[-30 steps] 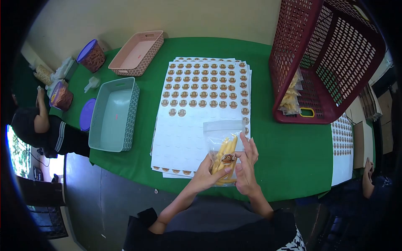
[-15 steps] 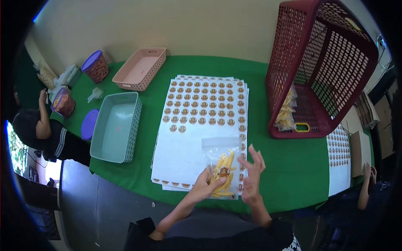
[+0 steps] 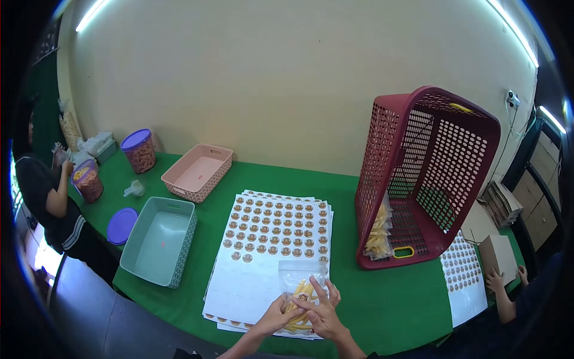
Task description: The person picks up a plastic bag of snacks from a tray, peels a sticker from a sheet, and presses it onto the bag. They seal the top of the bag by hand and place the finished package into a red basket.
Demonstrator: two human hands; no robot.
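Note:
A clear zip bag (image 3: 296,276) of yellow stick snacks lies low over the sticker sheets, its seal end pointing away from me. My left hand (image 3: 274,316) grips its left side, thumb on the front. Across the front of the bag rests my right hand (image 3: 323,312), fingers apart, at the round brown label (image 3: 304,297). That hand partly covers the label. Under the bag is a stack of white sticker sheets (image 3: 239,281) with rows of round brown stickers; the lower part of the top sheet is bare backing.
A maroon basket (image 3: 391,143) lies on its side at right, with filled bags (image 3: 378,236) inside. Left stand a green tray (image 3: 186,239), a pink tray (image 3: 203,188), a purple lid (image 3: 122,226) and lidded tubs (image 3: 140,157). One person (image 3: 45,191) stands left; another's hands (image 3: 495,280) touch a box (image 3: 499,257).
My right hand has come down from beside the bag onto its front, over the label. The left hand keeps its hold. The camera has tilted up, showing more wall.

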